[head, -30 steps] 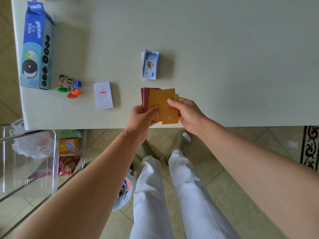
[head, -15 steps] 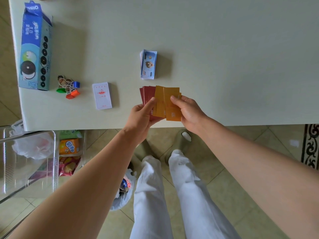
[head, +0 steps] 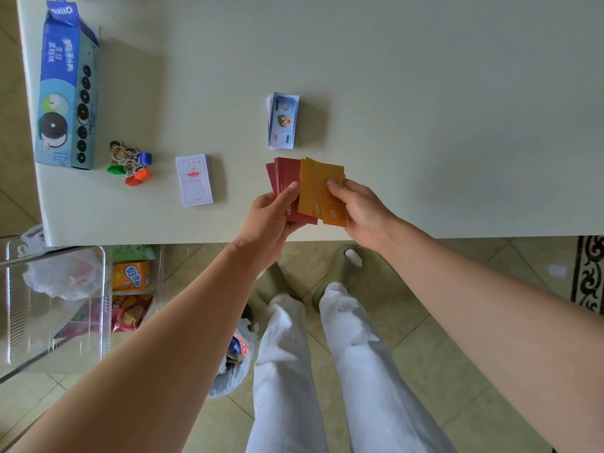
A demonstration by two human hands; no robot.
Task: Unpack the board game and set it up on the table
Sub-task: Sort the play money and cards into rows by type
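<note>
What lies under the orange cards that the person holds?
Red cards fan out beneath the orange cards, showing at their left and lower edge. The left hand and right hand hold the fan. How many red cards lie covered cannot be seen.

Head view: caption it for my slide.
Left hand holds red cards, right hand orange cards, over the table edge.

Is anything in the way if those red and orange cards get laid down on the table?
Nothing visible is. The left hand holds the red cards and the right hand the orange cards just above the near edge of the table. The play money lies beyond them, the white deck to their left, both apart.
</note>
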